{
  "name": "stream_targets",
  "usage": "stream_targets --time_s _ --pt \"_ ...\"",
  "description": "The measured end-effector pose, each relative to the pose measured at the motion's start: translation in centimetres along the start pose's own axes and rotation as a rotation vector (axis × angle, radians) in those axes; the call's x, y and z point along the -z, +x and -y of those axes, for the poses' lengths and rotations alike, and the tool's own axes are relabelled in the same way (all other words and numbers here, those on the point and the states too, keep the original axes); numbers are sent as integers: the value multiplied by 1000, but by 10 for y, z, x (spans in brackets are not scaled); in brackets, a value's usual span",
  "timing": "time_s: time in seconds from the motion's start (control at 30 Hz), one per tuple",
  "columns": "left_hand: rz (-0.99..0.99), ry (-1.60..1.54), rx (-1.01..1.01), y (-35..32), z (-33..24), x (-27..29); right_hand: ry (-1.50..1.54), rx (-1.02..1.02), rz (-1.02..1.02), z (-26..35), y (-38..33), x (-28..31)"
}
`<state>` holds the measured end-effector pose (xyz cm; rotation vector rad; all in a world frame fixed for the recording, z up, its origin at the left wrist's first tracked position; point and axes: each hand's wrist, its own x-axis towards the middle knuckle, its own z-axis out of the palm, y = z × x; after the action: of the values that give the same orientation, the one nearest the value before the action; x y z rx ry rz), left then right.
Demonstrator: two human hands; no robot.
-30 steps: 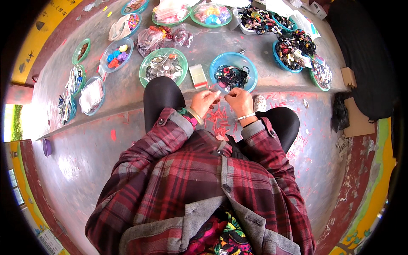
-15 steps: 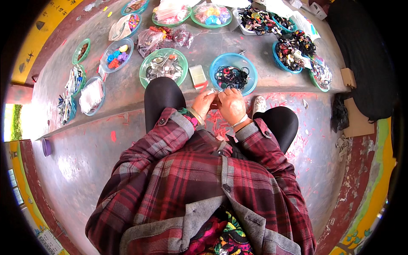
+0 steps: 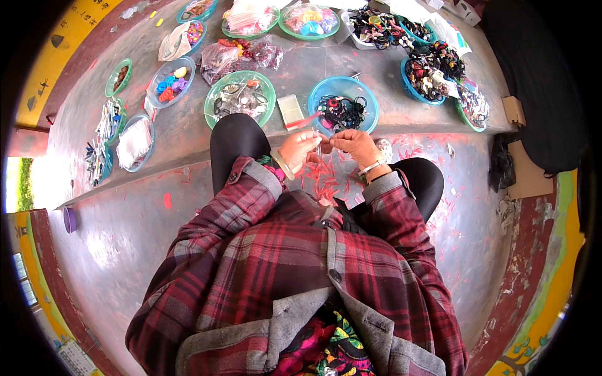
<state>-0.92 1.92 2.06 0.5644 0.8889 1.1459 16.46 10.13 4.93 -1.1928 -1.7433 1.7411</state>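
Observation:
My left hand [image 3: 300, 149] and my right hand [image 3: 355, 144] meet in front of my chest, fingertips pinched together on a small thin piece [image 3: 321, 144] held between them. Its exact shape is too small to make out. Both hands hover above a scatter of red slivers [image 3: 323, 178] on the concrete floor between my knees. A blue bowl of dark hair ties [image 3: 343, 111] sits just beyond my hands. A green bowl of clear packets [image 3: 240, 100] lies beyond my left knee. A bangle circles my left wrist.
Several more bowls and trays of colourful small items [image 3: 308, 19] line the raised concrete ledge [image 3: 188, 135]. A small pale packet [image 3: 291, 111] lies between the two near bowls. A cardboard box [image 3: 524, 178] and dark bag [image 3: 533, 75] stand at right.
My hands have drawn close together and lifted slightly toward the blue bowl. The fingertips now meet on the small piece.

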Motion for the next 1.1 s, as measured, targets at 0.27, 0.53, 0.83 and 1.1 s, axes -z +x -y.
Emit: stream_targets --time_s 0.27,0.53,0.83,1.1 --pt "-99 -64 68 -4 -8 -9 185 -54 -82 -5 -1 -9" --pt "-99 -143 60 3 2 4 302 -63 -35 -5 -3 -12" --pt "-164 -28 4 1 3 0 94 -58 22 0 -5 -17" --pt "-175 26 -6 1 1 -1 184 -96 63 4 -7 -14"
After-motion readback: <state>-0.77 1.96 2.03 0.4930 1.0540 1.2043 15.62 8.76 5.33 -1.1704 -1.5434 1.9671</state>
